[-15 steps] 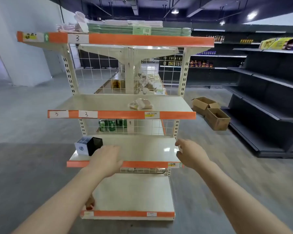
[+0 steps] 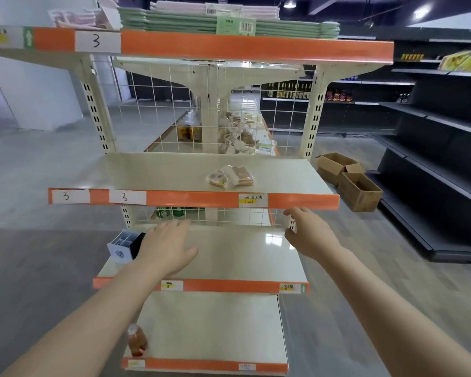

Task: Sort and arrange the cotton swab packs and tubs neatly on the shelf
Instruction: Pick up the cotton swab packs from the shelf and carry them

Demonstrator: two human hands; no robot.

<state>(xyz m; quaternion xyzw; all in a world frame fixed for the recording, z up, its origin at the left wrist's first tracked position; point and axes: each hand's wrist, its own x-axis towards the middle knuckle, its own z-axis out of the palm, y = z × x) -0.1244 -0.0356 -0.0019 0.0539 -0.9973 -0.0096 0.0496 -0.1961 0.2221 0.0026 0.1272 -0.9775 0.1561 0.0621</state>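
Here the swab packs [image 2: 231, 174] lay in a small heap on the middle shelf [image 2: 152, 170]. Below, both hands hovered over the lower shelf [image 2: 237, 257], left hand [image 2: 167, 248] flat and released, right hand [image 2: 309, 235] loosely curled, grasping nothing.

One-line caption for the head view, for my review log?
Both hands, left hand and right hand, reach open toward the shelf below the cotton swab packs.

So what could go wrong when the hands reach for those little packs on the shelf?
The cotton swab packs lie in a loose overlapping heap near the front edge of the second shelf, so a quick grab could push some off. The left hand is close beside the small divided box at the lower shelf's left edge and might nudge it off. Both hands, including the right hand, are empty.
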